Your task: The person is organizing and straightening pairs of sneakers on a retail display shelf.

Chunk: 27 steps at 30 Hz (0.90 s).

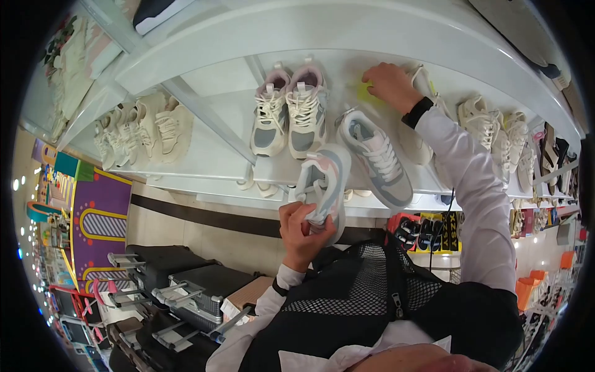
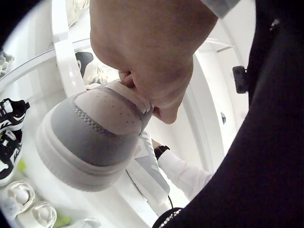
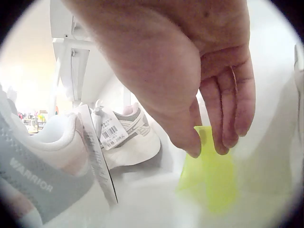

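My left hand [image 1: 302,230] grips a white, grey and pink sneaker [image 1: 338,180] by its laced front, in front of the shelf edge. In the left wrist view the grey toe of this sneaker [image 2: 95,147] points toward the camera. Over the shelf, my right hand [image 1: 393,87] pinches a translucent yellow-green plastic piece [image 3: 216,175] between thumb and fingers. A matching sneaker [image 1: 375,158] stands on the shelf below the right forearm. Its side, lettered WARRIOR, and a hanging tag fill the left of the right wrist view.
Left of the right hand stands a pair of cream-grey sneakers [image 1: 288,115] with a price tag. Other white shoes [image 1: 483,124] line the shelf to the right, and more [image 1: 145,127] stand at left. Suitcases [image 1: 201,288] with raised handles are on the floor at lower left.
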### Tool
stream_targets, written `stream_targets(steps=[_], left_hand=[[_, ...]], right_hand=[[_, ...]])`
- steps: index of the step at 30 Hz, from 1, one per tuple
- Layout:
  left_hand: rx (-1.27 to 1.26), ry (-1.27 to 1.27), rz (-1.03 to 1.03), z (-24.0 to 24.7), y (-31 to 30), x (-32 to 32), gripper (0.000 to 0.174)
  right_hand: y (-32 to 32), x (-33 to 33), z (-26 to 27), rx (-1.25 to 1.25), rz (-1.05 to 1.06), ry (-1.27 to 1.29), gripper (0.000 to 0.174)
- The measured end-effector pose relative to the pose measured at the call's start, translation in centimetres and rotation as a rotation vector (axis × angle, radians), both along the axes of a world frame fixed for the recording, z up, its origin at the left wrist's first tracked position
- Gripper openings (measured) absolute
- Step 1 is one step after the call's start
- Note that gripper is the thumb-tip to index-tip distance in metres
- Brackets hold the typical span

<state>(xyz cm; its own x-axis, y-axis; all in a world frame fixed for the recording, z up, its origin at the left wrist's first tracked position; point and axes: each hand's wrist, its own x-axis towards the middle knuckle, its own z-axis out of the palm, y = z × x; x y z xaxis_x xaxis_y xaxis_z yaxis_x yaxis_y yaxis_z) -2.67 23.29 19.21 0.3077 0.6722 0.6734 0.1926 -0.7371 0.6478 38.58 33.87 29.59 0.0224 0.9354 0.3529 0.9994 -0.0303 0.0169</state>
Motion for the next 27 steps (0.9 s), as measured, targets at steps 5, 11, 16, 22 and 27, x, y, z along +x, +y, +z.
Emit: stream_targets(steps=[5,11,16,22,27], left_hand=[[0.093,0.024,0.004,0.5,0.4,0.3,0.071],[0.001,0.023,0.016,0.6,-0.1,0.4,0.07],[-0.071,0.013,0.044,1.4,0.0,1.0,0.065],[0.021,0.024,0.014,1.1,0.3,1.8,0.068],[0.041,0.032,0.008,0.8,0.1,2.3,0.068]], right_hand=[[1.2,-0.8,-1.2,0.007,0.092,0.046,0.024],[1.3,-2.0,-1.4,0.079,0.099,0.067,0.037],[-3.7,-5.7,-0.1,0.23,0.03,0.172,0.044],[-15.0,-13.0,0.0,0.259,-0.005,0.452,0.074],[-19.6,-15.5,-1.9,0.243,-0.149,0.574,0.107]])
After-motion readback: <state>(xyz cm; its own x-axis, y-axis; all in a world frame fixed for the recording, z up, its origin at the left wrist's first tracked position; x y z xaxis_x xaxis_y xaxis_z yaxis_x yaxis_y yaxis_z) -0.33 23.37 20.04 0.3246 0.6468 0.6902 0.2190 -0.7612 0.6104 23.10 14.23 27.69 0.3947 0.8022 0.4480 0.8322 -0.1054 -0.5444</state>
